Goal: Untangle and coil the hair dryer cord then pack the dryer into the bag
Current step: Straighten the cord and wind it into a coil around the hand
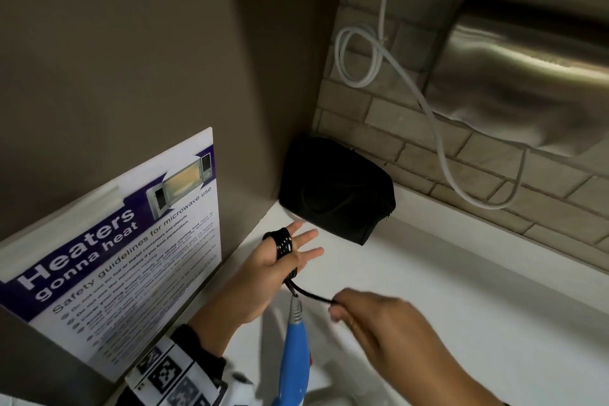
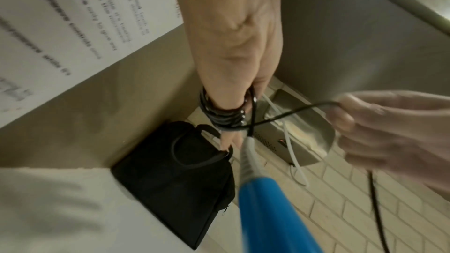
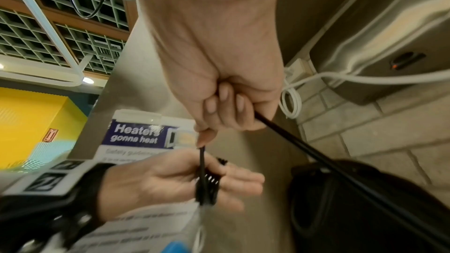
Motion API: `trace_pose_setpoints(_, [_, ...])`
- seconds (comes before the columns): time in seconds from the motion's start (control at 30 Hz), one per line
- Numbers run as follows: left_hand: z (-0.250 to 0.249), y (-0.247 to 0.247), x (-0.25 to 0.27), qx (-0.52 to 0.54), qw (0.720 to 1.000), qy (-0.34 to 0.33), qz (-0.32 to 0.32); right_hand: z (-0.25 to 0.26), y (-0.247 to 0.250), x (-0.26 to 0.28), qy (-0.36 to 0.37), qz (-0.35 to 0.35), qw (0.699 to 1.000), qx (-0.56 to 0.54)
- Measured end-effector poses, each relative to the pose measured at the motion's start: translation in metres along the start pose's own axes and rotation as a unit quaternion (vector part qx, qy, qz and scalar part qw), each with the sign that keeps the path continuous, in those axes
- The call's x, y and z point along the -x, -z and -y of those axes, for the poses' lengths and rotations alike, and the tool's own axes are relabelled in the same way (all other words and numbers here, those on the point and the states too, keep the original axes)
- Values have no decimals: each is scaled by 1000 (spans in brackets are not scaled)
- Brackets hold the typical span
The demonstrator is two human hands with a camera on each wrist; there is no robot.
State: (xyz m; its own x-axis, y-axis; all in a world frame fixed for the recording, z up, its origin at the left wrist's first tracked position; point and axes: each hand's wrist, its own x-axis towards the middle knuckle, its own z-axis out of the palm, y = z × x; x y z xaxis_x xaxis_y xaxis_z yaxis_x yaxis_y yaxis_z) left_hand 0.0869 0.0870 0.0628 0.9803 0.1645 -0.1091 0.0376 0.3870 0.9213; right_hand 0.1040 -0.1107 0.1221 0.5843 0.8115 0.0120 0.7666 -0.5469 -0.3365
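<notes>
My left grip stands spread, fingers straight, with the black cord wound in tight turns round them. My right grip pinches the free run of that cord just beside the left palm; the rest trails out below it, and I cannot see the plug. The blue hair dryer hangs under the left grip on the short stretch of cord between coil and handle. The black bag sits beyond the left fingertips, pushed into the corner, and I cannot tell whether its mouth is open.

What worries me: the turns sit near the fingertips, so if I relax or tilt those fingers the whole coil could slide off and spring loose. The dangling dryer pulls on the innermost turn; a swing could drag wraps down or knock the counter. In the left wrist view the free run crosses over the hanging stretch, which could trap a loop in the next wrap.

Room is tight on the left grip's outer side, where the poster and wall stand close. The counter beyond my right grip offers space; a white cable hangs well beyond.
</notes>
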Motion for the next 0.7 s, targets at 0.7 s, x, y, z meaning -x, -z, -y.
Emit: trace_pose_setpoints(0.7, [-24,-11,28,165,927,54,333,-48,2,-84,33,-103,983,-150])
